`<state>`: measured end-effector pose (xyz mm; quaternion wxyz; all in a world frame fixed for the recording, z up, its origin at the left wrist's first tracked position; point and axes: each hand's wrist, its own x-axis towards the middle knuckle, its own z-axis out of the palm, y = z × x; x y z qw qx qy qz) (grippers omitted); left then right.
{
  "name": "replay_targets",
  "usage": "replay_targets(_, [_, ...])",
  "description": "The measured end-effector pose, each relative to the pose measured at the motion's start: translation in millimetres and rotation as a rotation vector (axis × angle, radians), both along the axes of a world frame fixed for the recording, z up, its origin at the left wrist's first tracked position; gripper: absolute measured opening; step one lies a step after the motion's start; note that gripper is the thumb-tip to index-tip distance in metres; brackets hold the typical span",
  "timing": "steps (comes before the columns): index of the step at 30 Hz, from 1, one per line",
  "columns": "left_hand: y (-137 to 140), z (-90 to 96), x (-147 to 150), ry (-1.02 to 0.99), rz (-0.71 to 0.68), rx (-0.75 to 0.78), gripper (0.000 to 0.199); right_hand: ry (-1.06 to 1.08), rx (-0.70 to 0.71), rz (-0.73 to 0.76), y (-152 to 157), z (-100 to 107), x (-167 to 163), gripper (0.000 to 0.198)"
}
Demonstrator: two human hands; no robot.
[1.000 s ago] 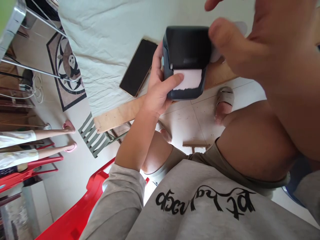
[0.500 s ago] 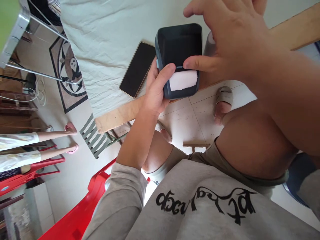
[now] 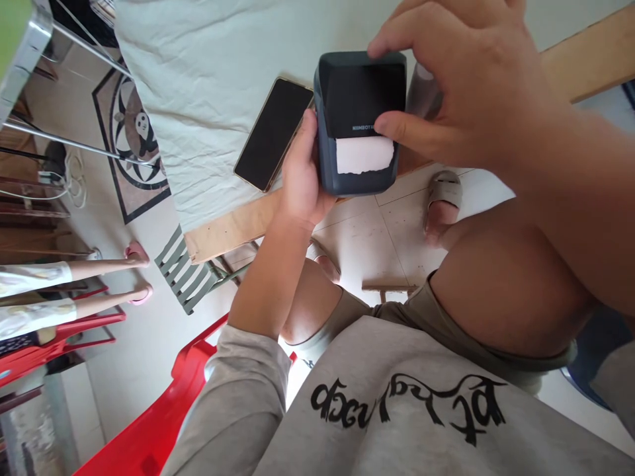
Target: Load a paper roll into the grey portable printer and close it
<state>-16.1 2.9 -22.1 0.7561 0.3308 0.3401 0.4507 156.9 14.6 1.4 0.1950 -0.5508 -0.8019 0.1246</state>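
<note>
On the cloth-covered worktop (image 3: pixel 188 86), a dark phone (image 3: pixel 272 132) lies just left of the left grip (image 3: pixel 303 182), which is clamped on the printer (image 3: pixel 357 185) from the side and beneath; its thumb has come off the lid (image 3: pixel 357 92) and now lies along the casing. Held over the worktop's edge, the printer shows its paper strip (image 3: pixel 364 155) uncovered. The right grip's (image 3: pixel 476 92) thumb and forefinger stand apart, the thumb touching the lid, so lid work seems left to that side
</note>
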Motion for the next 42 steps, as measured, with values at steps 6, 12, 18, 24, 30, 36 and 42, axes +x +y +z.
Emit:
replay_targets(6, [2, -5.3, -2, 0.008, 0.025, -0.003, 0.033, -0.035, -0.025, 0.037, -1, 2, 0, 0.061])
replay_targets(12, [8, -7.9, -5, 0.053, 0.053, -0.108, 0.03, -0.103, -0.037, 0.057, -5, 8, 0, 0.067])
replay_targets(18, [7, 7.4, 0, 0.028, -0.036, -0.036, 0.044, -0.139, 0.047, 0.042, -3, 13, 5, 0.069])
replay_targets(24, [2, 6.1, 1, 0.053, -0.013, 0.013, 0.032, -0.038, -0.038, -0.176, -13, 19, 6, 0.076])
replay_targets(30, [3, 0.6, 0, 0.074, -0.006, 0.019, 0.033, 0.09, 0.021, -0.338, -13, 12, 6, 0.075])
replay_targets(36, [0, 3.7, 1, 0.1, -0.016, 0.006, 0.038, -0.077, 0.014, -0.096, -3, 18, 0, 0.052])
replay_targets(42, [-2, 5.4, 2, 0.119, -0.014, -0.033, 0.035, -0.224, -0.116, -0.084, -7, 16, -13, 0.045])
